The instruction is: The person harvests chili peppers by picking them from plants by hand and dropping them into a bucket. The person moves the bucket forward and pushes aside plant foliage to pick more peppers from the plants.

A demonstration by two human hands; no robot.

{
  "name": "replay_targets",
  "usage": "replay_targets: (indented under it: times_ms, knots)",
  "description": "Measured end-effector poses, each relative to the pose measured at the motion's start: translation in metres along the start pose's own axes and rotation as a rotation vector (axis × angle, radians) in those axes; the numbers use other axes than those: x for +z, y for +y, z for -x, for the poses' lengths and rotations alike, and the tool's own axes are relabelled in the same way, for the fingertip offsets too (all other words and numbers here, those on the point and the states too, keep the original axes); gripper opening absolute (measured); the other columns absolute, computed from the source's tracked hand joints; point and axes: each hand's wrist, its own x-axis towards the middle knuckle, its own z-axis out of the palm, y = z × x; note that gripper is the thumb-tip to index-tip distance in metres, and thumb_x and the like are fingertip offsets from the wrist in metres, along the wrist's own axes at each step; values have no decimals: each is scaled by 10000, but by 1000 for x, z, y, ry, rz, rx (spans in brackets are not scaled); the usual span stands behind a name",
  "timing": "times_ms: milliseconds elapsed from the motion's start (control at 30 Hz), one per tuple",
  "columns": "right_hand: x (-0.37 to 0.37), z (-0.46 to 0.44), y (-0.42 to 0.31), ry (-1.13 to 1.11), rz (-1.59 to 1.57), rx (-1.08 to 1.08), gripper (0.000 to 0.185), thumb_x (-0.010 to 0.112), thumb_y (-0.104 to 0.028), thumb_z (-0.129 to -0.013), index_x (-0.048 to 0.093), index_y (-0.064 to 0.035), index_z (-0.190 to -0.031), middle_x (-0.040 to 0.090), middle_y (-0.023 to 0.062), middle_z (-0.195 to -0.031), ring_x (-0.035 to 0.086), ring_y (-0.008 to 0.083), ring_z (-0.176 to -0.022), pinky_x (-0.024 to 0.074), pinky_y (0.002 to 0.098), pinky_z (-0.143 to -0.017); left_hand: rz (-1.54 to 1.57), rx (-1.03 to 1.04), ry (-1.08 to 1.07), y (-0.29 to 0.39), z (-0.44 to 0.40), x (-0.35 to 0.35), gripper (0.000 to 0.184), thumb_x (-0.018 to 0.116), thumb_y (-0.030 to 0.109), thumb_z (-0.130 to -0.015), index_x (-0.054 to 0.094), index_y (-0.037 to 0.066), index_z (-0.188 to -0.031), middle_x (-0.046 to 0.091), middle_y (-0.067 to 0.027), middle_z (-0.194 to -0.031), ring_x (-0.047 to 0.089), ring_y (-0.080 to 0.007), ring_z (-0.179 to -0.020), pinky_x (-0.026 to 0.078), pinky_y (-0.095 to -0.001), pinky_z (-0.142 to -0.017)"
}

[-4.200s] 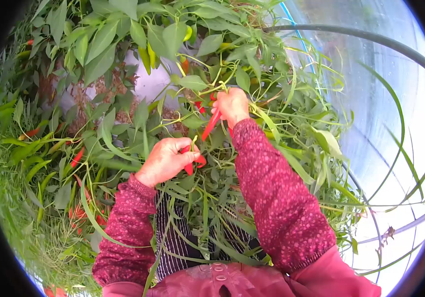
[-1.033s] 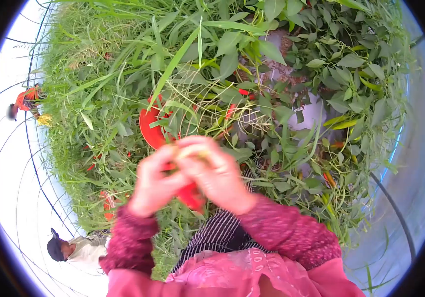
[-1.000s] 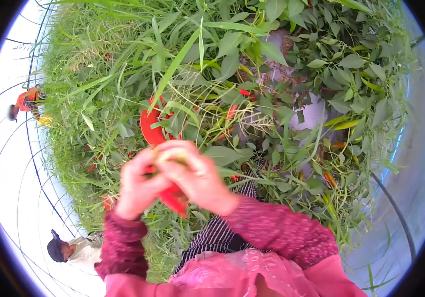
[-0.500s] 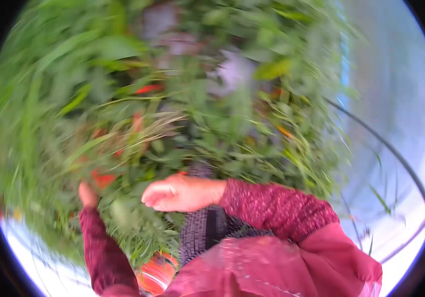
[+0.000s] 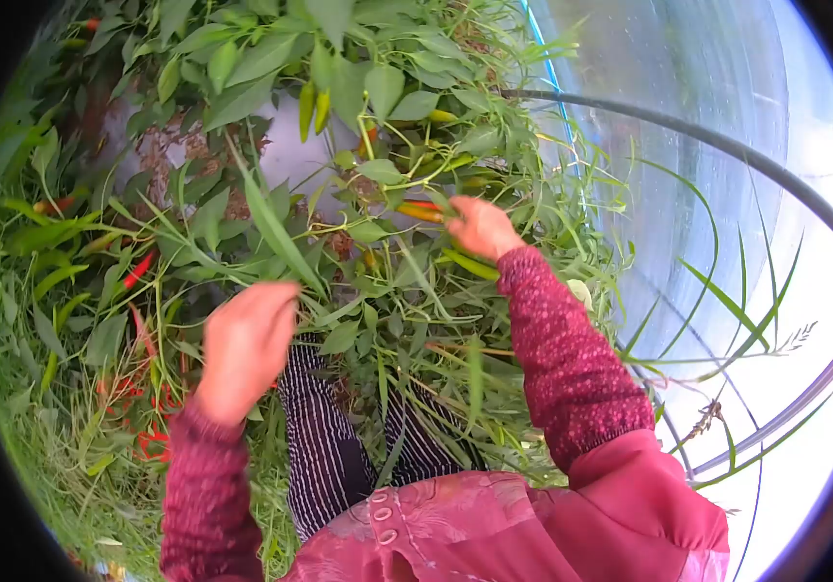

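My right hand [image 5: 484, 230] is among the pepper plants, its fingers closed at the end of some orange-red chili peppers [image 5: 421, 210]. Just below it hangs a yellow-green chili pepper [image 5: 470, 264]. My left hand [image 5: 250, 341] is over the foliage at the left, back upward, with its fingers curled together. Whatever those fingers may hold is hidden. A long grass blade [image 5: 276, 228] runs down to just beside them. Further left, a red chili pepper [image 5: 139, 271] hangs among the leaves.
Green chili peppers [image 5: 315, 110] hang in the plants ahead, above pale ground sheeting [image 5: 305, 150]. Red peppers [image 5: 153, 444] show in the grass at lower left. On the right are a clear plastic wall [image 5: 669, 58], a dark curved pipe [image 5: 707, 133] and a blue cord [image 5: 550, 73].
The view has turned and become sharper. My right hand has moved forward and right to the orange-red chili peppers. My left hand has come up and inward. The red bucket has left the view.
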Motion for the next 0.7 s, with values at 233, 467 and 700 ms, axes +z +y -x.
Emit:
replay_targets:
  times_ms: [233, 467, 700]
  knots:
    - [35, 57, -20, -155, -21, -30, 440, 553, -128, -779, 495, -120, -1215, 528, 193, -1188, 564, 326, -1020, 468, 416, -849, -27, 243, -226, -14, -71, 173, 440, 507, -13, -741, 514, 63, -1174, 558, -138, -1168, 502, -331, -1123, 411, -413, -935]
    - [33, 57, -7, -88, -152, -41, 381, 539, -160, -792, 549, -96, -1167, 539, 172, -1206, 562, 306, -1047, 434, 388, -890, -219, 72, -569, -19, -61, 210, 495, 531, -33, -723, 482, 79, -1203, 549, -119, -1194, 467, -342, -1165, 393, -435, -950]
    - [4, -24, 20, 198, -648, 163, 167, 557, -126, -782, 656, -72, -904, 665, 128, -836, 640, 254, -806, 494, 367, -730, -158, 104, -522, -17, -56, 212, 516, 526, -13, -711, 487, 97, -1213, 577, -142, -1038, 531, -313, -1055, 430, -394, -867]
